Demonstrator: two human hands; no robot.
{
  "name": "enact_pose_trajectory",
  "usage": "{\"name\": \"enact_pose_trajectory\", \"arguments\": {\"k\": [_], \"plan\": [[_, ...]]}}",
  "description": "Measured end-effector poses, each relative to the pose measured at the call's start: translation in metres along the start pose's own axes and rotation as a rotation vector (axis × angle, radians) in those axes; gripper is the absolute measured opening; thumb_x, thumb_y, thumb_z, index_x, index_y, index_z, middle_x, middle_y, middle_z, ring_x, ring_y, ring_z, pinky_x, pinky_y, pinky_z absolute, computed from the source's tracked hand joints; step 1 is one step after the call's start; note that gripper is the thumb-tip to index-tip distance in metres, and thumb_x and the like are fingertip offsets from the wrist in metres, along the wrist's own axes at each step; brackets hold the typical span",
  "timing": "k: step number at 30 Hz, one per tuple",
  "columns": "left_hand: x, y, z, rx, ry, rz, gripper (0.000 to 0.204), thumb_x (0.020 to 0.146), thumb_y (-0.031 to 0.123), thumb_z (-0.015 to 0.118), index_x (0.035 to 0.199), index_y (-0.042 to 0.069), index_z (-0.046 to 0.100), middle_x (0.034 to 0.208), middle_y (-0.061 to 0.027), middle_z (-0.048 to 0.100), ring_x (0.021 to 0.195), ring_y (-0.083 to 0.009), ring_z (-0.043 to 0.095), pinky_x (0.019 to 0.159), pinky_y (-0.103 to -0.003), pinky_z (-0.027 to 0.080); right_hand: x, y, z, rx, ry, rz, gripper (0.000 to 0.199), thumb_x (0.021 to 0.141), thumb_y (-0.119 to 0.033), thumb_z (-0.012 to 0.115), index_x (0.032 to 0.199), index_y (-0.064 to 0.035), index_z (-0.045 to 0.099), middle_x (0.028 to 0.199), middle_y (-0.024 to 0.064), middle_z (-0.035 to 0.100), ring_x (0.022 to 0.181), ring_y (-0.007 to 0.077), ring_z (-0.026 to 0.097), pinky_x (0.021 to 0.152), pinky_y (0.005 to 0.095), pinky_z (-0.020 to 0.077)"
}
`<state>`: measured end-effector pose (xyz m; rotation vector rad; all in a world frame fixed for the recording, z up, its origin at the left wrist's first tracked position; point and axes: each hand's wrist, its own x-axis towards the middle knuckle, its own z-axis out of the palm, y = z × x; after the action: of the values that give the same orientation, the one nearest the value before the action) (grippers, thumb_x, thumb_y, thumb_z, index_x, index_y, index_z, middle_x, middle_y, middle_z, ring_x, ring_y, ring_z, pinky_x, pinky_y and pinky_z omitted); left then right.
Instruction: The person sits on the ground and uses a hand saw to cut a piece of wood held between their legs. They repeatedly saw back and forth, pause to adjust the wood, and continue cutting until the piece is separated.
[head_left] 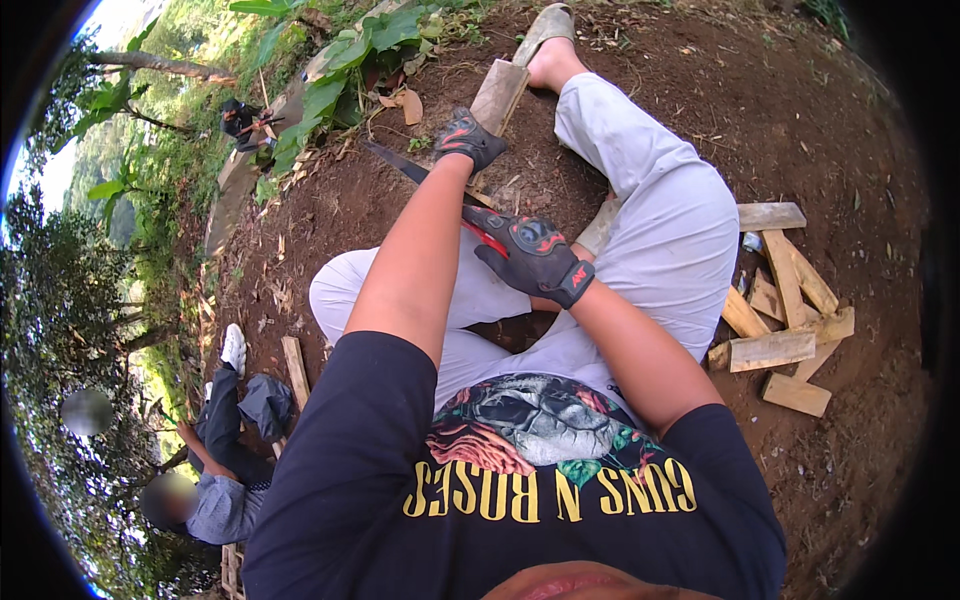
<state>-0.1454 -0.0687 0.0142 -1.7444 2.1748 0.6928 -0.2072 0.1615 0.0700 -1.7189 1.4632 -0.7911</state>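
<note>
My left hand [468, 140], in a black and red glove, is closed on a wooden block [499, 96] that stands tilted near my sandalled foot [548, 38]. Closer to me, my right hand [535, 252], gloved alike, is closed around the handle of a long dark-bladed tool. Its blade [396, 162] runs out to the left, passing beneath my left forearm, which hides the middle. I cannot tell whether the edge is toothed. Below my left hand, a piece of wood [481, 194] shows between the hands, partly covered.
Cut wood pieces [773, 350] lie piled on the soil right of my bent leg [660, 230]. A plank [296, 372] lies at left, near a seated person [225, 480]. Another person [243, 122] is farther off, past leafy plants [345, 75].
</note>
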Motion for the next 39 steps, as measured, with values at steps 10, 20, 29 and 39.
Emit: {"name": "enact_pose_trajectory", "arguments": {"k": [10,20,29,39], "plan": [[-0.008,-0.005,0.008,-0.251,0.088,0.002,0.068,0.092,0.033,0.073,0.149,0.003,0.052,0.148,-0.0231,0.063,0.136,-0.0419,0.063,0.112,-0.052,0.052,-0.001,0.003,0.009,-0.198,-0.023,-0.012,0.057,0.099,-0.025,0.066,0.154,-0.0122,0.057,0.124,0.0225,0.075,0.102,0.0427,0.075,0.087,0.0516,0.0598],[-0.008,-0.004,0.009,-0.333,0.103,-0.069,0.06,0.096,0.031,0.07,0.151,0.013,0.052,0.148,-0.0117,0.063,0.138,-0.03,0.063,0.104,-0.06,0.05,-0.002,-0.014,0.009,-0.176,0.011,0.14,0.053,0.091,-0.013,0.074,0.143,-0.0033,0.067,0.135,0.0213,0.073,0.122,0.0373,0.073,0.104,0.0468,0.0562],[-0.02,-0.007,0.003,-0.368,0.146,-0.03,0.06,0.087,0.028,0.08,0.141,0.012,0.058,0.142,-0.0136,0.065,0.132,-0.0325,0.067,0.107,-0.057,0.052,-0.004,-0.01,0.005,-0.11,0.006,0.094,0.056,0.097,-0.008,0.071,0.151,-0.0013,0.06,0.148,0.0219,0.066,0.136,0.0351,0.066,0.113,0.0429,0.0514],[-0.015,-0.008,0.0,-0.358,0.019,-0.023,0.075,0.088,0.03,0.08,0.153,0.011,0.049,0.154,-0.0168,0.059,0.142,-0.0381,0.059,0.115,-0.059,0.047,-0.007,-0.031,-0.005,-0.182,0.098,0.127,0.047,0.101,-0.016,0.069,0.148,-0.0123,0.067,0.129,0.0214,0.076,0.109,0.0379,0.078,0.092,0.0452,0.0602]]}}
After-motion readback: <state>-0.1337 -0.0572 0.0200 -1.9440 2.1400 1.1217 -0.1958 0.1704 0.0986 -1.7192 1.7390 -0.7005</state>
